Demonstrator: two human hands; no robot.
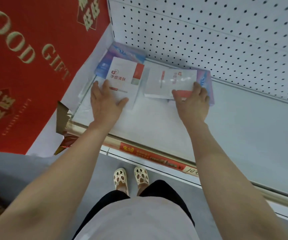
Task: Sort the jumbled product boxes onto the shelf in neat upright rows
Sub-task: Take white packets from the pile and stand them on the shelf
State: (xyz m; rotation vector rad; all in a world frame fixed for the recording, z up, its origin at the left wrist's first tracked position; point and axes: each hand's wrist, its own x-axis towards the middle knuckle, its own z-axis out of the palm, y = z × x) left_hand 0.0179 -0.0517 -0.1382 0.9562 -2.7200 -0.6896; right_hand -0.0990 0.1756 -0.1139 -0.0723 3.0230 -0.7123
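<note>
Left hand (105, 103) flat on white box (122, 78); right hand (192, 103) pinches second box (171, 80) (blurred).

The white boxes (122, 80) look like glossy card. The shelf (243, 127) is smooth, matt painted metal, its pegboard back (209, 40) likewise. The front rail (91, 130) is shiny metal.

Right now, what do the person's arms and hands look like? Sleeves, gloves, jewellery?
Both arms are bare as far up as the frame shows; no sleeve is visible. The left hand and right hand wear no gloves, and no watch or bracelet shows at either wrist. Rings cannot be made out.
</note>
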